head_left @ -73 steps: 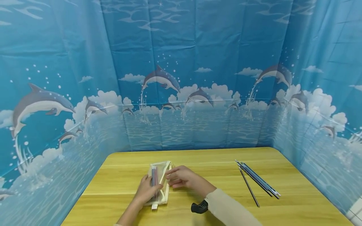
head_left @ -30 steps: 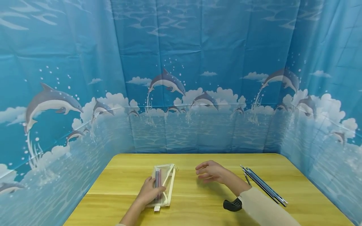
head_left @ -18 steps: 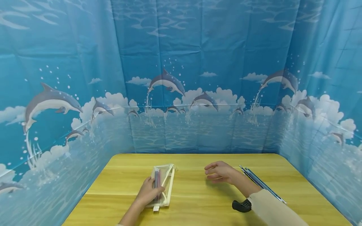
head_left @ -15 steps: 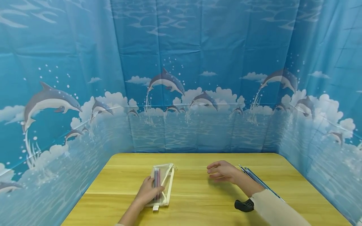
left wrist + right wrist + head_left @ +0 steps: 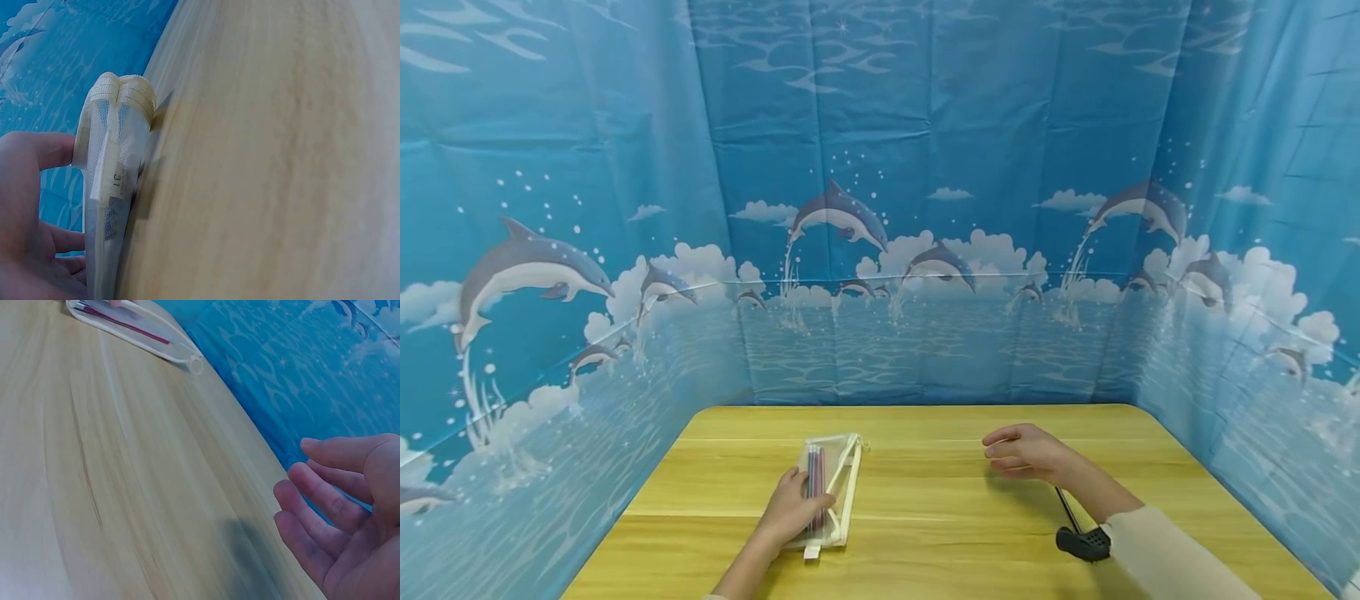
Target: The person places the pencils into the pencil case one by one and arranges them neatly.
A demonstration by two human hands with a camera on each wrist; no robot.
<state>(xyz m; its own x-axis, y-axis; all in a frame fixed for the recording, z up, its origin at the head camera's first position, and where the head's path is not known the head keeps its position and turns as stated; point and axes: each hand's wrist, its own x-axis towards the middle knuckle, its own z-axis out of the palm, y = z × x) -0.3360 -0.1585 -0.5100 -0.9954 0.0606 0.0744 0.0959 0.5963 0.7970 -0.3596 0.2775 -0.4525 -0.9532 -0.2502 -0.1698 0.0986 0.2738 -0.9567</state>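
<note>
A see-through mesh pencil case [image 5: 842, 492] with cream zip edging lies on the left half of the table, several pencils [image 5: 816, 483] visible inside it. My left hand [image 5: 792, 510] grips its left side, the thumb lying across the top; in the left wrist view the case [image 5: 109, 187] shows a white label and the thumb presses its edge. My right hand [image 5: 1026, 452] hovers over the table on the right, fingers loosely bent and holding nothing. Below the right forearm a dark pencil [image 5: 1067, 510] shows partly; the arm and sleeve hide the other loose pencils.
The yellow wood-grain table [image 5: 925, 533] has rounded far corners. A blue dolphin-print curtain [image 5: 895, 350] hangs behind it and along both sides. A black strap piece [image 5: 1084, 543] sits at my right wrist.
My right hand has left the pencil case's zip side and moved right, its forearm now covering most of the loose pencils. The left hand keeps its hold on the case.
</note>
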